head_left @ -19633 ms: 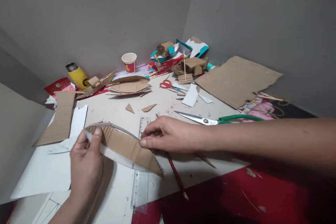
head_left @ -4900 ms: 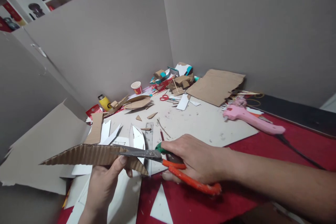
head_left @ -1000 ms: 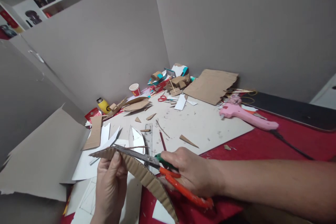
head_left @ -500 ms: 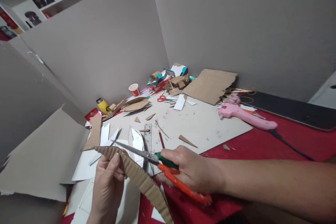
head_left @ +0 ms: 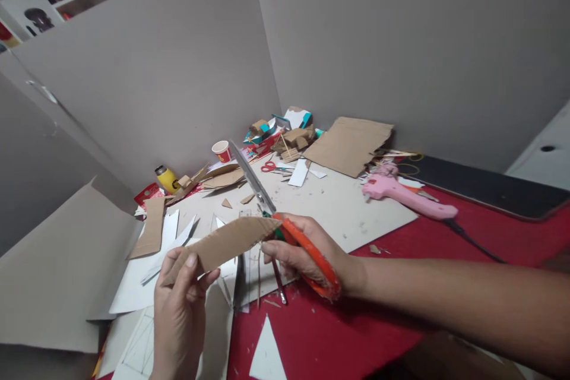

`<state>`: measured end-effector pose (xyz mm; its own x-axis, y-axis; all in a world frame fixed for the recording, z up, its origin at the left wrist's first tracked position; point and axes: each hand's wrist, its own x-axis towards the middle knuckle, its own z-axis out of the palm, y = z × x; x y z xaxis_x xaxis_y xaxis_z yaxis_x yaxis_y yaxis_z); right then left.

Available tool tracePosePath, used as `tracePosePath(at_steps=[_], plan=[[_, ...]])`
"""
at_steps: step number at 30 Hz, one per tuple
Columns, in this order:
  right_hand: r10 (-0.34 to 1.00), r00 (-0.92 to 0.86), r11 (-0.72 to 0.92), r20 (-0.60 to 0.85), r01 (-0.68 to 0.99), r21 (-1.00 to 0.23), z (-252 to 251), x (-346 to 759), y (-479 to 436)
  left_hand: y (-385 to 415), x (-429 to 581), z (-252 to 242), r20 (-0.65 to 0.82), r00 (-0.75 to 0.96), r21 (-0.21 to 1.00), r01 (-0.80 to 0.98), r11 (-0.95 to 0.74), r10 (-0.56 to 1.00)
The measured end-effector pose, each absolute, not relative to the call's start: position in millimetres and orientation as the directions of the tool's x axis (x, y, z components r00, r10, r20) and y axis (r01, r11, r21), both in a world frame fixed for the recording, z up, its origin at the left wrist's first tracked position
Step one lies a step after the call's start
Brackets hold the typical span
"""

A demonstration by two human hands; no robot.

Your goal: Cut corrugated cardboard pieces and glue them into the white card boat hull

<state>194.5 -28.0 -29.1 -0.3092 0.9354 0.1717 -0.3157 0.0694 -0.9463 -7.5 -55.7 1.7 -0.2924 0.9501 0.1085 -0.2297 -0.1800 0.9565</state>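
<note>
Left hand (head_left: 178,303) pinches the cardboard strip (head_left: 222,243) at lower centre; right hand (head_left: 307,252) grips closed scissors (head_left: 276,214), fingertip touching the strip.

Quick count from what I can see: two hands (left hand (head_left: 178,303), right hand (head_left: 291,258)), two scissors (big orange-handled pair (head_left: 252,181), small red pair (head_left: 268,166)), one curved cardboard strip (head_left: 222,243), one pink glue gun (head_left: 405,196), one paper cup (head_left: 221,150), one yellow bottle (head_left: 166,178), one red pencil (head_left: 279,282).
</note>
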Motion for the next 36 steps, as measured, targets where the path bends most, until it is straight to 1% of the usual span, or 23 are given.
tracePosePath(at_steps=[4, 8, 11, 13, 15, 17, 18, 20, 22, 23, 24, 26, 29, 31, 33, 36], plan=[[0.945, -0.208, 0.183, 0.252, -0.303, -0.935, -21, 200, -26, -58, -2, -4, 0.039, -0.246, 0.971, -0.222, -0.095, 0.969], [0.945, -0.129, 0.252, 0.3, -0.296, -0.921, -21, 206, -22, -62, 4, -5, -0.032, -0.164, 0.983, -0.184, 0.001, 0.986], [0.929, -0.118, 0.311, 0.351, -0.267, -0.912, -19, 212, -19, -66, 4, 4, -0.052, -0.083, 0.991, -0.128, 0.041, 0.995], [0.923, -0.122, 0.331, 0.366, -0.238, -0.913, -13, 217, -18, -65, -2, 13, -0.058, 0.008, 0.991, -0.117, 0.059, 0.998], [0.92, -0.164, 0.312, 0.355, -0.24, -0.919, -6, 222, -20, -62, -9, 21, -0.112, 0.057, 0.984, -0.13, 0.119, 0.992], [0.903, -0.264, 0.275, 0.339, -0.25, -0.928, -1, 224, -23, -59, -15, 24, -0.102, 0.064, 0.978, -0.179, 0.112, 0.993], [0.882, -0.321, 0.271, 0.347, -0.258, -0.927, -1, 223, -24, -57, -15, 23, -0.107, 0.085, 0.977, -0.176, 0.121, 0.991], [0.823, -0.419, 0.296, 0.383, -0.258, -0.92, -4, 219, -27, -57, -12, 16, -0.162, 0.159, 0.979, -0.098, 0.179, 0.974], [0.771, -0.494, 0.343, 0.402, -0.211, -0.915, -10, 214, -29, -61, -3, 7, -0.226, 0.257, 0.972, 0.002, 0.234, 0.939], [0.754, -0.525, 0.358, 0.395, -0.177, -0.917, -13, 211, -30, -63, 2, 3, -0.243, 0.278, 0.97, 0.051, 0.238, 0.93], [0.746, -0.547, 0.363, 0.381, -0.146, -0.92, -16, 209, -30, -65, 6, 1, -0.236, 0.279, 0.972, 0.079, 0.223, 0.931], [0.755, -0.541, 0.356, 0.371, -0.137, -0.924, -18, 206, -28, -67, 10, -1, -0.203, 0.223, 0.979, 0.072, 0.192, 0.953], [0.793, -0.496, 0.31, 0.353, -0.17, -0.935, -18, 205, -26, -65, 4, 3, -0.161, 0.041, 0.987, -0.013, 0.161, 0.986], [0.819, -0.475, 0.279, 0.322, -0.161, -0.947, -19, 205, -26, -61, -3, 5, -0.126, -0.051, 0.991, -0.05, 0.123, 0.991], [0.829, -0.47, 0.284, 0.303, -0.112, -0.952, -21, 205, -27, -58, -10, 6, -0.071, -0.099, 0.993, -0.101, 0.061, 0.993], [0.808, -0.502, 0.339, 0.307, -0.029, -0.94, -26, 205, -28, -56, -15, 4, 0.005, -0.164, 0.973, -0.227, -0.042, 0.986]])
